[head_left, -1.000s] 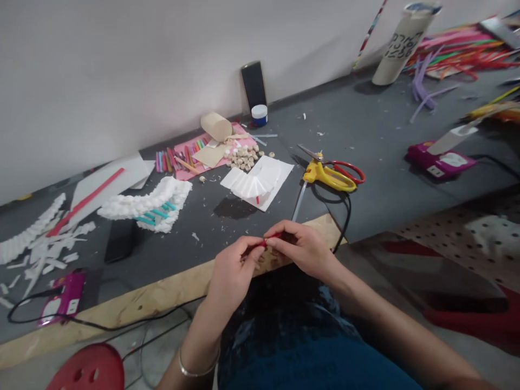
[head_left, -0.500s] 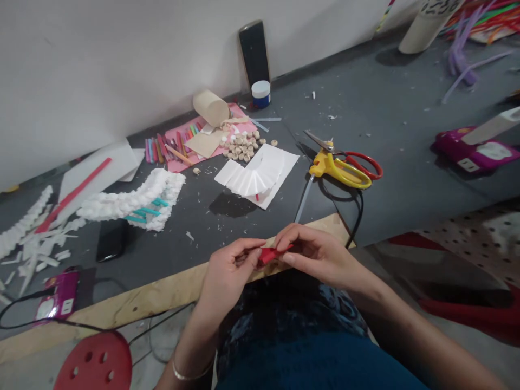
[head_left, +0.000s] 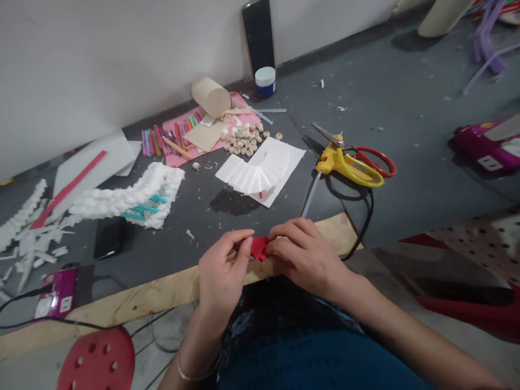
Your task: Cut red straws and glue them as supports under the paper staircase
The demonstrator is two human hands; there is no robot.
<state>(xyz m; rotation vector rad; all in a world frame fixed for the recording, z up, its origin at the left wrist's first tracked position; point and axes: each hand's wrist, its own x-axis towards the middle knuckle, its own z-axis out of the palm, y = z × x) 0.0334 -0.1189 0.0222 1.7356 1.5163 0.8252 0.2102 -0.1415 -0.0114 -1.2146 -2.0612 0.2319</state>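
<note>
A small piece of red paper (head_left: pixel 259 248) is held between my two hands above the table's wooden front edge. My left hand (head_left: pixel 225 265) pinches its left end between thumb and fingers. On its right side, the curled fingers of my right hand (head_left: pixel 303 254) grip the paper and hide part of it. Just beyond my hands, a fan-like folded white piece (head_left: pixel 260 176) rests on a white sheet (head_left: pixel 290 154), with a bit of red showing below it. To the right lie a yellow glue gun (head_left: pixel 331 160) with a glue stick in it and scissors (head_left: pixel 365 165) with red and yellow handles.
Left are a fluffy white curved piece (head_left: pixel 117 200) with teal sticks, a red strip (head_left: pixel 69 189), a dark phone (head_left: pixel 109 238) and a purple box (head_left: pixel 57 292). Behind stand a blue jar (head_left: pixel 265 82) and another phone (head_left: pixel 259 38), near wooden beads (head_left: pixel 244 140). A red stool (head_left: pixel 97 360) sits below.
My right hand has turned over the red paper, its fingers now curled down and closer to my left hand. Less of the paper shows on the right. The view has shifted slightly.
</note>
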